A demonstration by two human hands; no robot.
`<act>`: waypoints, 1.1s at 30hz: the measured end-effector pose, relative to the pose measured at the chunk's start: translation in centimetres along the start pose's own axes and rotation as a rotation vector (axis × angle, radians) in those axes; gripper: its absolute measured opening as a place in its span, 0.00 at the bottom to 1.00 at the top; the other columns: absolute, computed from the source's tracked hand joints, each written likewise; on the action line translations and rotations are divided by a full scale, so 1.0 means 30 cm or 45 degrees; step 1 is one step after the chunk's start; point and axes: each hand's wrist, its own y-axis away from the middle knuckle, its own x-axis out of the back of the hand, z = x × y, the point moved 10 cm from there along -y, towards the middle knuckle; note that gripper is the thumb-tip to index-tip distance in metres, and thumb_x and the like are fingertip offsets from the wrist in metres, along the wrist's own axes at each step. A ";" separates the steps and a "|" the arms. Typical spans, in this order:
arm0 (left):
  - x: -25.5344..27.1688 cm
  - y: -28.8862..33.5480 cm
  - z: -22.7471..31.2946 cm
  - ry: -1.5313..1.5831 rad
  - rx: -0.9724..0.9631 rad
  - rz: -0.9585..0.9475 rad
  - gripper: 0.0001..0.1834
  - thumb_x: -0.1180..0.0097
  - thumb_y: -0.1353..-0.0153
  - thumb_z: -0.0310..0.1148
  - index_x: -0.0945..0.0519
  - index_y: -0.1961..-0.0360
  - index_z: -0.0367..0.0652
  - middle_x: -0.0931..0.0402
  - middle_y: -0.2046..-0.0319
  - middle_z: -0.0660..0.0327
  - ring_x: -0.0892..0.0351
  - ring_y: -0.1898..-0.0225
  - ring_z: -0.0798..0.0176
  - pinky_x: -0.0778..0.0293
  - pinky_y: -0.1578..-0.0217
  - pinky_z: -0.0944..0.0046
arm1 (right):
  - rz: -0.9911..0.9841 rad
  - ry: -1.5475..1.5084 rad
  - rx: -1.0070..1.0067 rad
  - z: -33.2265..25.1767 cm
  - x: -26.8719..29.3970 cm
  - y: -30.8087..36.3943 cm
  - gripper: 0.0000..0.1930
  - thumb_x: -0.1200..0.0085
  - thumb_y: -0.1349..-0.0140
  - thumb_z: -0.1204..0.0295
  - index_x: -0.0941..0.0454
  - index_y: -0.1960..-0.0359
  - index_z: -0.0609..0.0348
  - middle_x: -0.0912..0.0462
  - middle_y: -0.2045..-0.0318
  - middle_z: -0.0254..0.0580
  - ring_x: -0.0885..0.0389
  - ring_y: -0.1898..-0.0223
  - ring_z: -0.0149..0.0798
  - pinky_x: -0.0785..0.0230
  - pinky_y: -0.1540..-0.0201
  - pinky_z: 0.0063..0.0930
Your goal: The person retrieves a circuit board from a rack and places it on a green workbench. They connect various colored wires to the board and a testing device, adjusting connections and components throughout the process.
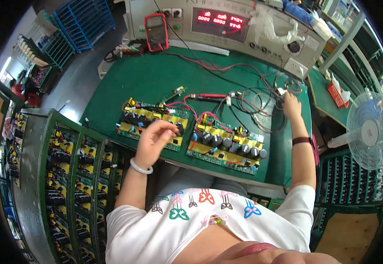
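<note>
My left hand (152,140) is above the left circuit board (173,119), its fingers loosely bent with the thumb close to the index finger. Nothing shows held in it; the fingertips are beside a round black component (179,129). At the far right of the bench my right hand (292,105) is stretched out, fingers closed around a small white connector (281,91) among the wires. A second circuit board (226,147) with a row of black capacitors lies to the right of the first. Red and black test leads (207,96) lie behind the boards.
A red multimeter (156,33) leans against the grey test instrument (244,37) with lit red digits. Tangled cables (257,103) spread over the green bench mat (107,97). At right stands a white fan (367,132). A green rack (46,116) full of boards stands left.
</note>
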 end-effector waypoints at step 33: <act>-0.684 -0.388 0.128 -0.766 -0.807 -0.384 0.07 0.42 0.39 0.22 0.19 0.59 0.37 0.19 0.64 0.57 0.20 0.71 0.61 0.24 0.67 0.63 | 0.052 -2.318 0.285 -0.133 0.529 0.536 0.10 0.41 0.31 0.71 0.22 0.52 0.59 0.22 0.60 0.26 0.28 0.61 0.21 0.37 0.57 0.18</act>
